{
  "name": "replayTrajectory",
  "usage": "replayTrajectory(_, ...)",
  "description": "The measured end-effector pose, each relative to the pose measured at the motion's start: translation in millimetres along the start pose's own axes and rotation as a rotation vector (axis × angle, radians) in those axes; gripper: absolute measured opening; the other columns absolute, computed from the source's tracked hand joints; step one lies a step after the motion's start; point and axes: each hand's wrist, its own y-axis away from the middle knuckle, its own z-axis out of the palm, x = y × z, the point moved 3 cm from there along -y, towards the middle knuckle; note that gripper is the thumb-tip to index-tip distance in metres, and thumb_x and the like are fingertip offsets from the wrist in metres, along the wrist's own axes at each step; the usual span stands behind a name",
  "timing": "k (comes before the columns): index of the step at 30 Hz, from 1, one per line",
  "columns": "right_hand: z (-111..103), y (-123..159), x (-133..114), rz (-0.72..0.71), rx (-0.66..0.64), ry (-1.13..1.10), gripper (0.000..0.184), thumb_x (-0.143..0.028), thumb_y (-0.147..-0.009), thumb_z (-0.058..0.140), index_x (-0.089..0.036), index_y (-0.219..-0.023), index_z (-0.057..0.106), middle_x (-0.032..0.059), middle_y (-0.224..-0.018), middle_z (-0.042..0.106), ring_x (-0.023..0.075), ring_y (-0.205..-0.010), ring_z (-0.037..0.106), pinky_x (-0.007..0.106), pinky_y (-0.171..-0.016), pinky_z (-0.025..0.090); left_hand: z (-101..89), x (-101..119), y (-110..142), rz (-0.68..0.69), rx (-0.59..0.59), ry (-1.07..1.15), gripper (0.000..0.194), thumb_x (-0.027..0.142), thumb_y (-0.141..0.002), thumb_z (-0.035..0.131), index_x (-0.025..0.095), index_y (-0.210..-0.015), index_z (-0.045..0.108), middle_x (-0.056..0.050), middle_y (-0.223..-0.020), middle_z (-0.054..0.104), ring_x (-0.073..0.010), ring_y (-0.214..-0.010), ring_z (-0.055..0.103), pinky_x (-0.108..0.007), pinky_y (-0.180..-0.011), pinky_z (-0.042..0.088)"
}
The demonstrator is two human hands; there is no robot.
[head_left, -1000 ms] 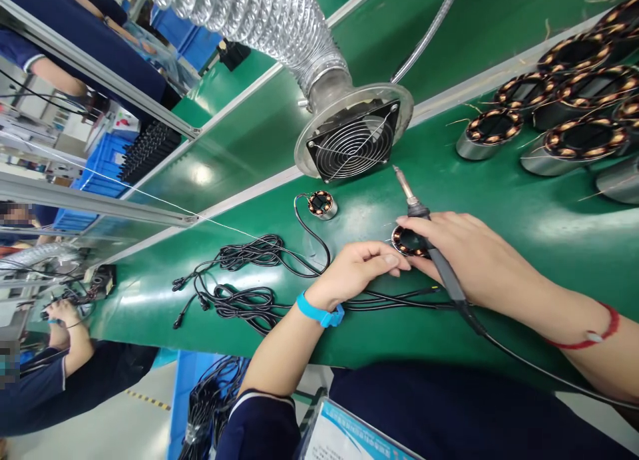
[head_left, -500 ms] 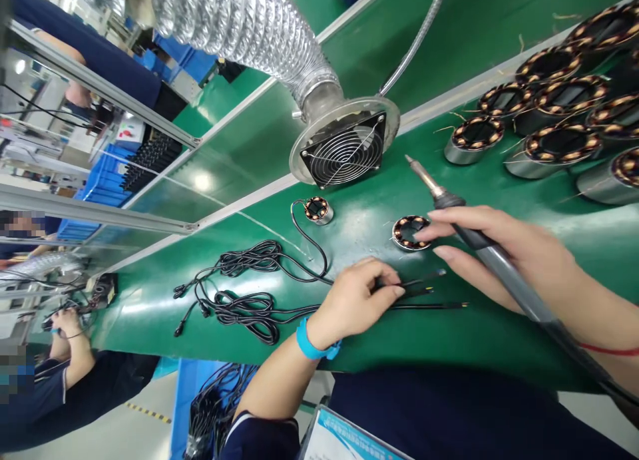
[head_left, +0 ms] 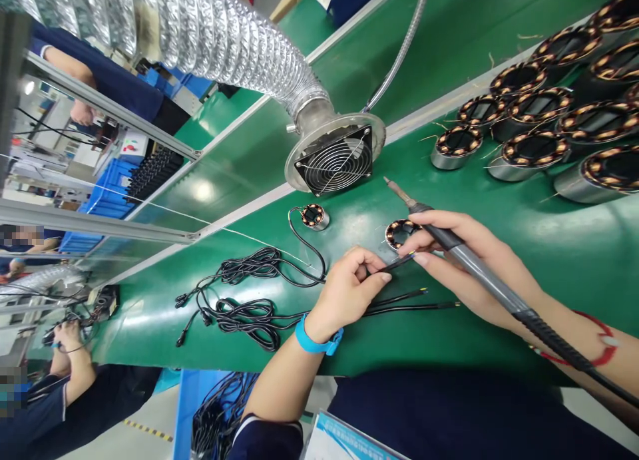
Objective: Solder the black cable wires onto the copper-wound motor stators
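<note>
My left hand (head_left: 349, 288) is pinched on a thin black cable (head_left: 395, 263) and lifts its end toward a small copper-wound stator (head_left: 399, 232) on the green belt (head_left: 549, 260). My right hand (head_left: 464, 257) is closed round a soldering iron (head_left: 452, 240), tip pointing up-left toward the fan, fingertips touching the stator and the cable's end. Two more black cable ends (head_left: 424, 300) lie just below my hands.
A fume fan (head_left: 334, 159) on a silver duct (head_left: 224, 37) stands behind the stator. Another small stator (head_left: 313, 216) with a lead lies left of it. Coiled black cables (head_left: 244, 293) lie at left, several larger stators (head_left: 539, 140) at right. Other people sit at left.
My left hand has picked up one cable and raised its end toward the stator. My right hand with the iron has shifted down-left, onto the stator and the cable end.
</note>
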Motion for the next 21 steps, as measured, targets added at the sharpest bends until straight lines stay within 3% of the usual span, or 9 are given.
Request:
replayTrajectory(4,1,-2,6,0.169,0.003,-0.133,0.034,-0.035,-0.09,0.063,-0.026,-0.122,0.057,0.0008,-0.087,0.072,0.0184,-0.081,0.071,0.032,-0.076,0.062,-1.1,0,-1,0.064,0.044,-0.039,0.018,0.03,-0.082,0.071,0.018,-0.082,0.058,0.002,-0.082,0.054,-0.0081,-0.063,0.038,-0.024,-0.06,0.033)
replayTrajectory(8,8,-2,9,0.295,-0.024,-0.336,0.042,-0.04,-0.086,0.07,-0.025,-0.122,0.054,0.0007,-0.084,0.07,0.0165,-0.066,0.068,0.029,-0.059,0.06,-1.5,1,-3,0.067,-0.04,0.063,0.033,0.049,-0.092,0.061,0.017,-0.095,0.065,-0.001,-0.084,0.058,-0.0108,-0.068,0.046,-0.025,-0.065,0.041)
replayTrajectory(11,13,-1,10,0.281,-0.011,-0.399,0.046,-0.042,-0.083,0.074,-0.025,-0.12,0.054,-0.0005,-0.08,0.067,0.0146,-0.06,0.066,0.025,-0.053,0.058,-0.3,6,-8,0.054,-0.092,0.089,0.046,0.055,-0.101,0.043,0.016,-0.09,0.065,-0.002,-0.08,0.059,-0.0116,-0.066,0.047,-0.026,-0.065,0.043)
replayTrajectory(16,19,3,14,0.298,-0.036,-0.397,0.05,-0.044,-0.086,0.074,-0.025,-0.125,0.049,-0.0009,-0.084,0.066,0.0165,-0.064,0.07,0.024,-0.053,0.059,3.0,19,-14,0.164,-0.142,-0.095,0.039,0.042,-0.1,0.046,0.018,-0.07,0.053,-0.001,-0.074,0.054,-0.0135,-0.074,0.051,-0.027,-0.074,0.043)
replayTrajectory(21,22,10,22,0.289,-0.018,-0.41,0.057,-0.053,-0.087,0.073,-0.026,-0.131,0.047,-0.0002,-0.087,0.066,0.0162,-0.064,0.07,0.025,-0.054,0.059,-0.3,26,-14,0.176,-0.244,-0.112,0.038,0.041,-0.099,0.047,0.018,-0.07,0.053,-0.001,-0.075,0.057,-0.0135,-0.075,0.053,-0.027,-0.076,0.044)
